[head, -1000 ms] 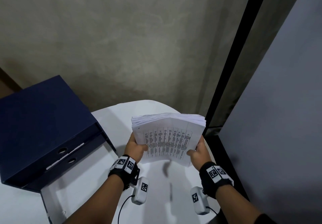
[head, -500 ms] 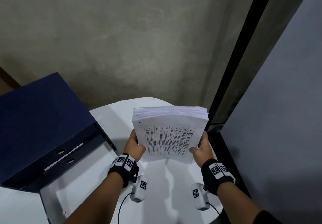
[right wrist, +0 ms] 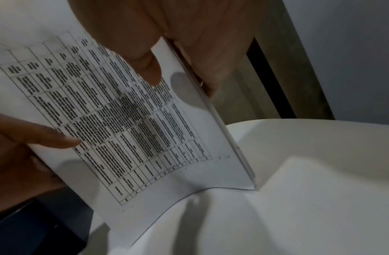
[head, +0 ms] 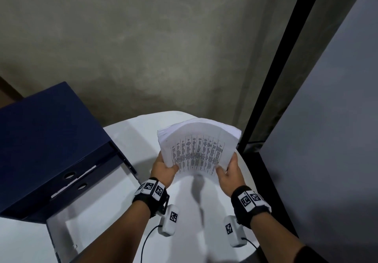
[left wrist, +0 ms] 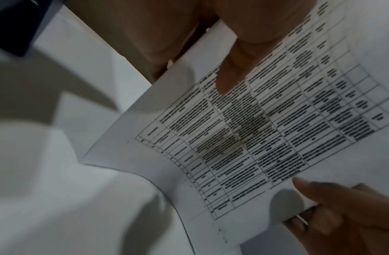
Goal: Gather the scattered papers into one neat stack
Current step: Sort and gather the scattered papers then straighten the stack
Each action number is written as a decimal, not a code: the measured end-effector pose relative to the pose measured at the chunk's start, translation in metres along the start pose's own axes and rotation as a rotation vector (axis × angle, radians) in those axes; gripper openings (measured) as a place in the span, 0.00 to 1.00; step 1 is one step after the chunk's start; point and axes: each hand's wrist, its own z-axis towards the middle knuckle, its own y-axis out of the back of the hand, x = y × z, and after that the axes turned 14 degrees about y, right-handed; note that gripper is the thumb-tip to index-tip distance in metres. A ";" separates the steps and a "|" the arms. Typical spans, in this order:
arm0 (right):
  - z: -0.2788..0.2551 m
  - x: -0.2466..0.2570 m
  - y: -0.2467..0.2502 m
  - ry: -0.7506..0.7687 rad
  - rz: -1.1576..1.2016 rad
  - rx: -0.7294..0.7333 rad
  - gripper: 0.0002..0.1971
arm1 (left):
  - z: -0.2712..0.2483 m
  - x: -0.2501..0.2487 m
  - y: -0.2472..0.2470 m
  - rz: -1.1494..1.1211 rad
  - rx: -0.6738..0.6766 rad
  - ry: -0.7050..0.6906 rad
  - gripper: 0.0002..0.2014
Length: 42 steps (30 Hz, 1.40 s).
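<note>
A thick stack of white papers (head: 197,150) with a printed table on its front sheet stands on its lower edge on the white round table (head: 126,134). The stack bows outward toward me. My left hand (head: 164,167) grips its left side, thumb across the front sheet. My right hand (head: 228,170) grips its right side the same way. The left wrist view shows the stack (left wrist: 243,129) with my left thumb (left wrist: 239,57) pressed on the table print. In the right wrist view the stack's (right wrist: 128,120) bottom edge curves against the table.
A dark blue box file (head: 47,146) lies on the table at the left, its flap open toward me. A grey wall (head: 143,48) rises behind the table. A black post (head: 286,58) and a grey panel (head: 331,140) stand at the right.
The stack has come down and its lower edge now meets the table. The sheets have bent into an outward bow. Both hands keep their grip on the sides.
</note>
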 end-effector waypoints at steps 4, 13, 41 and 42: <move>0.004 0.008 0.010 0.022 0.051 -0.043 0.33 | -0.004 -0.011 0.009 -0.078 0.043 -0.022 0.27; 0.034 0.056 0.029 0.237 0.272 -0.176 0.27 | -0.027 -0.076 0.026 -0.303 0.122 -0.288 0.26; 0.032 0.130 0.038 0.655 -0.087 -0.001 0.14 | -0.114 -0.145 0.029 0.980 -0.260 -0.873 0.22; 0.032 0.133 0.038 0.697 -0.104 0.010 0.14 | -0.112 -0.145 0.029 0.943 -0.244 -0.844 0.21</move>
